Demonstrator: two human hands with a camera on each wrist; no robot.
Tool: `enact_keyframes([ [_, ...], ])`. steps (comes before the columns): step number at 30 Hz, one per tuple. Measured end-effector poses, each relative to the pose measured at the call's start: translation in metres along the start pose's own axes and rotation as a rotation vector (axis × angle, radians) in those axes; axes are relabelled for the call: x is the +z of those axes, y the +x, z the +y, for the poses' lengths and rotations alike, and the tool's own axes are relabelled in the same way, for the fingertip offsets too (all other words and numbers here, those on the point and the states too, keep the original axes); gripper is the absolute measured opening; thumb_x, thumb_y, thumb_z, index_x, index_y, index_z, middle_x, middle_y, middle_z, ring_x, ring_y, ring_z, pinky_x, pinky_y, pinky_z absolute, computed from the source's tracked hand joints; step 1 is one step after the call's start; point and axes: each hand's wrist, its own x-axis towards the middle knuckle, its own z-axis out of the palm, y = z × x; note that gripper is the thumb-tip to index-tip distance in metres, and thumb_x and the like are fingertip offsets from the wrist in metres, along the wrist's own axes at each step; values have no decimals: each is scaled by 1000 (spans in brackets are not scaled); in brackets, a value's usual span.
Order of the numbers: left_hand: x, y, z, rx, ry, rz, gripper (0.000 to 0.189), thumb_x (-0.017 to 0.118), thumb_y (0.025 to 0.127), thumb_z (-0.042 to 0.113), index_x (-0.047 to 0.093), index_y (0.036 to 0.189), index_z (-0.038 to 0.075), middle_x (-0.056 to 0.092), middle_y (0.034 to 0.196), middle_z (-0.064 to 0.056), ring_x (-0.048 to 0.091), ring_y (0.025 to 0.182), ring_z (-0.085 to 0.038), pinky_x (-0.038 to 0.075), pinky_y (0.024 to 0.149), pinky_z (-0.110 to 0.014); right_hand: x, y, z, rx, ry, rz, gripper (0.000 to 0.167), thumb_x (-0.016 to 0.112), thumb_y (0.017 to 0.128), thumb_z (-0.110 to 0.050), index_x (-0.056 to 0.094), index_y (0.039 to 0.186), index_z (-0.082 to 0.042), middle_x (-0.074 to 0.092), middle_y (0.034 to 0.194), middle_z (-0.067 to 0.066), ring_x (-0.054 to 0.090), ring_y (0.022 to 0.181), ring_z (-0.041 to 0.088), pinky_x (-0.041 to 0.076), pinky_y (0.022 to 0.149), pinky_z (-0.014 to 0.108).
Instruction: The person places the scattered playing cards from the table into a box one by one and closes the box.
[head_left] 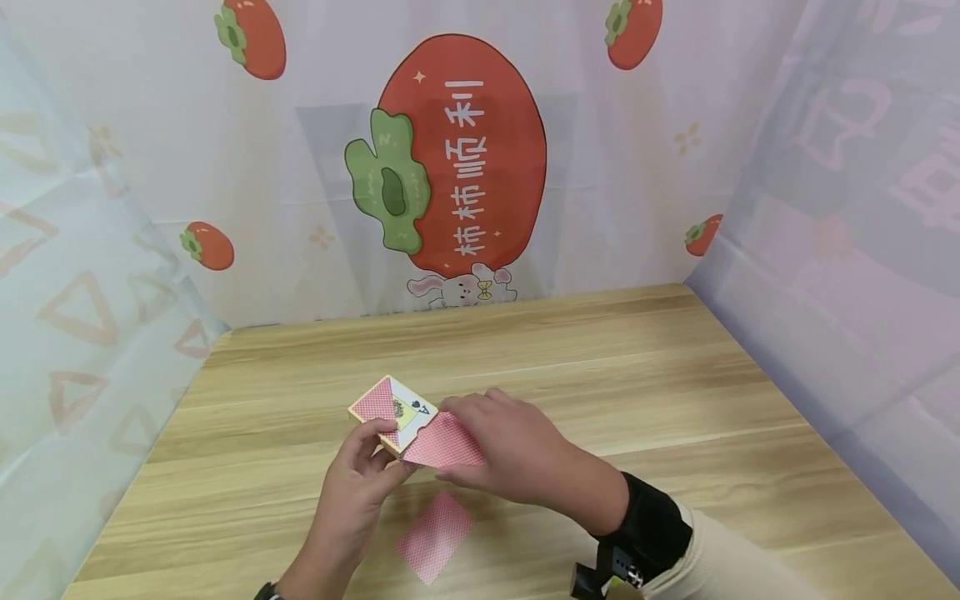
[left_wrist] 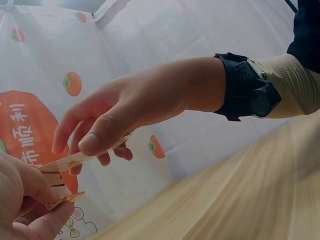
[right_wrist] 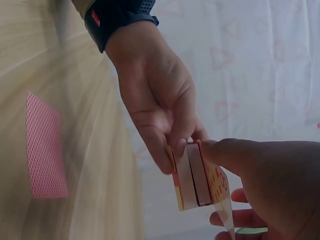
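In the head view, my left hand (head_left: 356, 475) grips a playing-card box (head_left: 371, 402) printed with a spade ace, a red pattern and a yellow emblem. My right hand (head_left: 517, 450) pinches a pink-patterned playing card (head_left: 446, 443) between thumb and fingers, right at the box's notched end. The right wrist view looks onto that end, where pale deck edges (right_wrist: 187, 177) show inside the box. There the left thumb and fingers clasp the box's sides. Another pink-patterned card (head_left: 435, 537) lies back up on the table, just below the two hands.
Around the hands spreads a wood-grain table (head_left: 637, 358). White cloth with persimmon prints (head_left: 465, 158) hangs behind it, and cloth walls (head_left: 870, 250) flank both sides. The right wrist wears a black strap with a camera (head_left: 652, 529).
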Motion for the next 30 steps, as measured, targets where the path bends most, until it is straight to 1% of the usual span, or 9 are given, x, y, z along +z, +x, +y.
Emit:
enact_keyframes([
  [6, 0, 0, -1, 5, 8, 7, 56, 71, 88, -4, 41, 134, 1, 44, 139, -12, 58, 115, -23, 55, 91, -26, 6, 3, -8, 41, -44, 30, 70, 74, 84, -60, 56, 139, -21, 66, 128, -5, 57, 103, 14, 50, 75, 27],
  [10, 0, 0, -2, 0, 21, 16, 56, 71, 88, -3, 41, 135, 2, 45, 138, -11, 58, 114, -22, 54, 91, -25, 8, 4, -14, 85, -51, 38, 70, 74, 84, -60, 55, 139, -21, 66, 129, -4, 58, 107, 16, 53, 78, 31],
  [13, 1, 0, -2, -8, 19, 37, 56, 73, 87, -3, 43, 134, 3, 46, 136, -10, 58, 113, -22, 55, 91, -26, 10, 5, -18, 111, -54, 49, 70, 73, 85, -60, 55, 140, -21, 66, 129, -3, 60, 109, 18, 55, 80, 34],
  [18, 4, 0, -2, -28, 0, 56, 56, 72, 86, -7, 44, 134, 1, 47, 134, -11, 59, 111, -22, 56, 88, -26, 12, 10, -27, 125, -72, 63, 72, 71, 86, -62, 53, 141, -19, 69, 124, -3, 61, 103, 17, 55, 74, 33],
  [21, 5, -1, -1, -33, -7, 57, 55, 70, 86, -9, 44, 134, 1, 47, 133, -11, 59, 111, -21, 56, 87, -25, 11, 13, -33, 121, -64, 50, 72, 72, 87, -60, 52, 141, -17, 70, 121, -2, 62, 98, 18, 54, 71, 32],
  [23, 4, -1, 0, -32, -9, 65, 53, 67, 86, -12, 44, 133, 0, 47, 133, -12, 59, 112, -21, 56, 87, -24, 10, 14, -36, 111, -39, 42, 72, 74, 86, -57, 52, 141, -15, 70, 123, -2, 64, 101, 19, 56, 75, 32],
  [27, 3, -2, 0, -27, -19, 56, 52, 63, 86, -14, 44, 132, 0, 48, 133, -11, 59, 113, -21, 56, 88, -25, 7, 15, -39, 83, 26, 7, 73, 79, 85, -48, 51, 144, -14, 63, 138, 4, 62, 119, 22, 55, 93, 34],
  [30, 3, -1, 1, -26, -21, 40, 52, 66, 86, -12, 43, 132, 0, 49, 133, -11, 60, 113, -21, 56, 89, -27, 4, 15, -39, 59, 54, -36, 72, 81, 86, -40, 50, 146, -15, 54, 147, 11, 56, 130, 24, 52, 101, 36],
])
